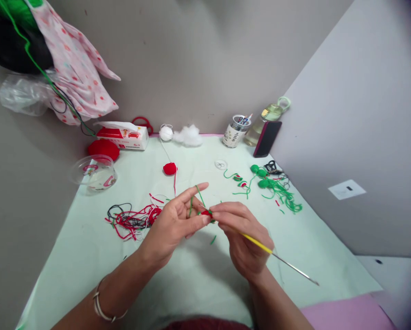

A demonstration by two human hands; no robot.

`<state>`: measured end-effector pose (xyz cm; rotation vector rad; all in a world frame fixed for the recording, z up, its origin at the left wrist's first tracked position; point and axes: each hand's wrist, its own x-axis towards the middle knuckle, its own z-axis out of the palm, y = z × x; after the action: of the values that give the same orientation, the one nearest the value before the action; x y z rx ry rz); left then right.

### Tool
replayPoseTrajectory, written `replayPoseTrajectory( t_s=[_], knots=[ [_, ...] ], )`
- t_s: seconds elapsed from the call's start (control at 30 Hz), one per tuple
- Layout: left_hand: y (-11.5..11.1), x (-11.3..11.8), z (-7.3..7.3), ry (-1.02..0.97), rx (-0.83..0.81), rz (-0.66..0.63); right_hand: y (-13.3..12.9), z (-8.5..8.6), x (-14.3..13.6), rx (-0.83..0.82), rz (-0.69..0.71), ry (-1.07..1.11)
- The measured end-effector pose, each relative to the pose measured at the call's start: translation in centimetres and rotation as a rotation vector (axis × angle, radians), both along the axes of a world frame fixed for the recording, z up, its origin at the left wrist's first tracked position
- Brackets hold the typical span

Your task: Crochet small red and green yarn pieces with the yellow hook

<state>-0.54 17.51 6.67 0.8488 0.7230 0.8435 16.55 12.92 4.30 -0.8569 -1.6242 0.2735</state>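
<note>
My left hand (179, 215) pinches a small red and green crochet piece (207, 214) between thumb and fingers. Its index finger is stretched out, and green yarn (200, 195) loops over it and runs down to the piece. My right hand (244, 236) grips a crochet hook (256, 243) with a yellow handle; its bare metal end points down to the right. The hook's other tip is at the piece, partly hidden by my fingers. Both hands are close together above the middle of the table.
Tangled red, black and white yarn (133, 222) lies at left. A red yarn ball (170, 168) sits behind my hands. Green yarn bundles (282, 192) and small finished pieces (239, 179) are at right. Along the back stand a tissue box (129, 136), pen can (233, 133), bottle (256, 128) and phone (267, 139).
</note>
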Motion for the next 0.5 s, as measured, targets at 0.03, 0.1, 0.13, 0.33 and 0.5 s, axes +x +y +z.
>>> replayPoseTrajectory(
  t_s=[0.03, 0.1, 0.13, 0.33, 0.5],
  knots=[
    [0.08, -0.09, 0.06, 0.063, 0.067, 0.032, 0.01, 0.11, 0.07, -0.036, 0.023, 0.011],
    [0.11, -0.26, 0.29, 0.181, 0.179, 0.079, -0.04, 0.15, 0.23, -0.052, 0.036, 0.006],
    [0.07, -0.33, 0.42, 0.23, 0.218, 0.093, -0.09, 0.11, 0.29, -0.043, 0.032, -0.004],
    [-0.15, -0.58, 0.75, 0.319, 0.269, 0.123, -0.4, -0.27, 0.4, 0.016, -0.024, -0.06],
    [-0.01, -0.76, 0.14, 0.354, 0.396, 0.222, -0.51, -0.24, 0.44, 0.003, -0.019, -0.026]
  ],
)
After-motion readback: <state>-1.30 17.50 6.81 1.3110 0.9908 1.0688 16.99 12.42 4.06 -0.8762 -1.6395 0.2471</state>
